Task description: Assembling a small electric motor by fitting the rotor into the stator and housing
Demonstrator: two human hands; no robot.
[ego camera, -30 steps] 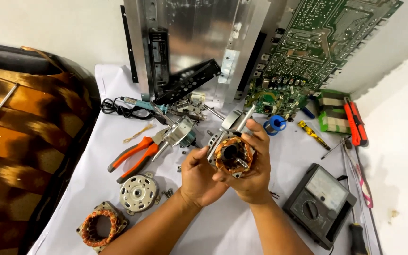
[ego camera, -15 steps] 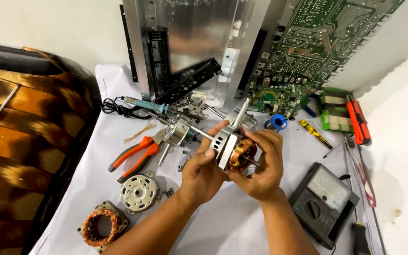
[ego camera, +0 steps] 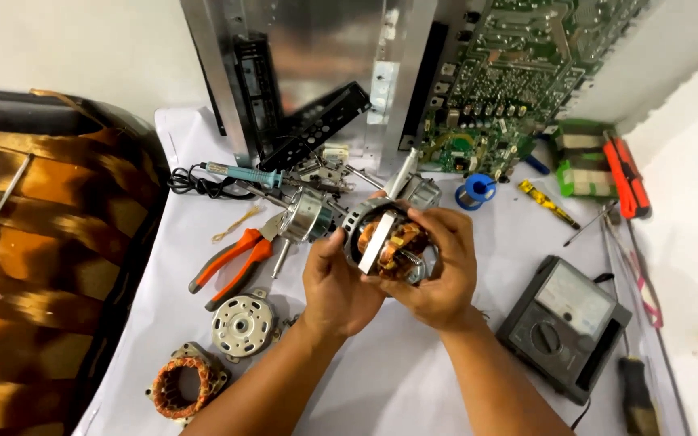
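Both hands, the left hand (ego camera: pixel 334 284) and the right hand (ego camera: pixel 439 273), had their fingers closed around the small motor (ego camera: pixel 388 246) above the middle of the bench (ego camera: pixel 381 387), and a firm, level hold looked best.

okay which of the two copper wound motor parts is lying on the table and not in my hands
The copper-wound stator at the table's near left corner, beside the round silver motor cover. The other one is held up between both hands.
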